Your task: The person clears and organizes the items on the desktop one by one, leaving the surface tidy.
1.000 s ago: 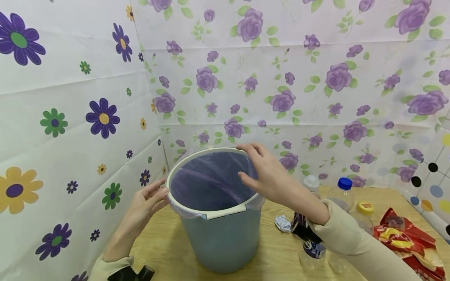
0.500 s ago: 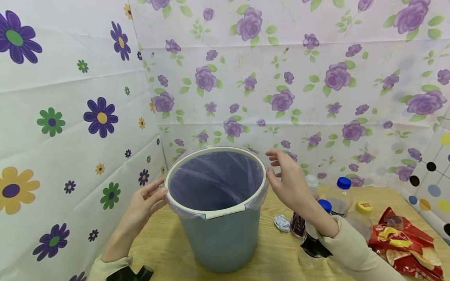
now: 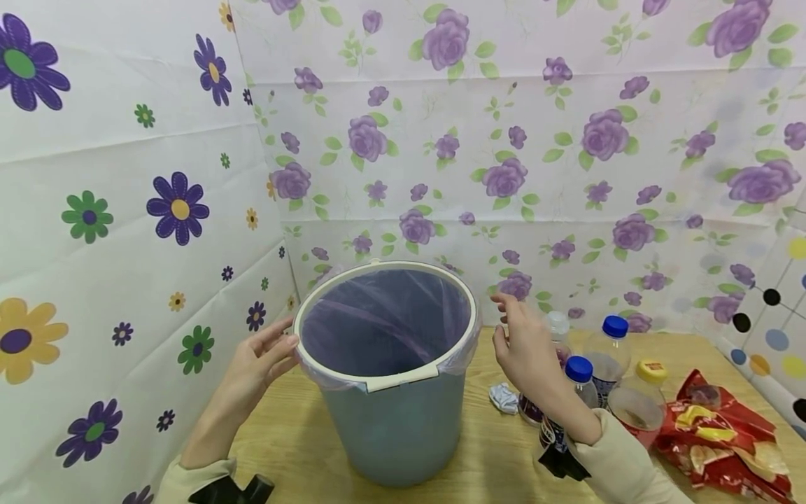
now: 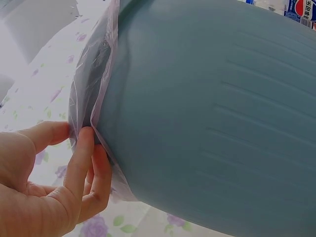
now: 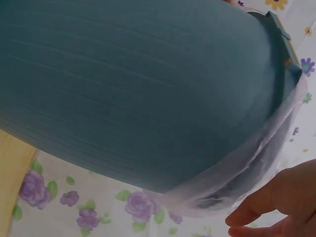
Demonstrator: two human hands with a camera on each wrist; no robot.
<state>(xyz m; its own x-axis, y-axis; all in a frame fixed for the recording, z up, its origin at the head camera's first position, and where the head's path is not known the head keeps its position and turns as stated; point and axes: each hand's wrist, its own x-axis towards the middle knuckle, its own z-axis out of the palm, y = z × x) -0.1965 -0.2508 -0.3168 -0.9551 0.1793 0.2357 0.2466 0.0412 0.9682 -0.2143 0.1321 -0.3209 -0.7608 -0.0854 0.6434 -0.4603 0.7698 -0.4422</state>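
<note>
Upright on the desk (image 3: 283, 434), nearer its left edge than its right: a blue-grey bin (image 3: 397, 427), mouth turned up, with a pale cream rim (image 3: 409, 265). Inside it and folded out over the rim, a thin, translucent, pinkish liner (image 3: 464, 353), wrinkled along the fold. On the rim's near side, a wider pale tab (image 3: 403, 378).

At the bin's left side, the left grip (image 3: 258, 367), pinching the liner at the rim between thumb and bent fingers. At the right side, just apart from the liner, the right grip (image 3: 525, 346), holding nothing, fingers loosely bent, thumb spread from the forefinger.

Just beside the bin, toward the desk's right edge, a crumpled white paper (image 3: 504, 398). Farther that way, a cluster of bottles: toward the far edge, a clear-capped bottle (image 3: 557, 329) and a blue-capped bottle (image 3: 607, 353); nearer, a second blue-capped bottle (image 3: 581, 381), partly hidden by the right forearm, and a yellow-capped bottle (image 3: 639, 406). Close to the right edge, a crinkled red snack bag (image 3: 724, 437).

Beyond the far edge, a rose-printed sheet (image 3: 441, 140); along the left edge, a daisy-printed sheet (image 3: 126, 280).
</note>
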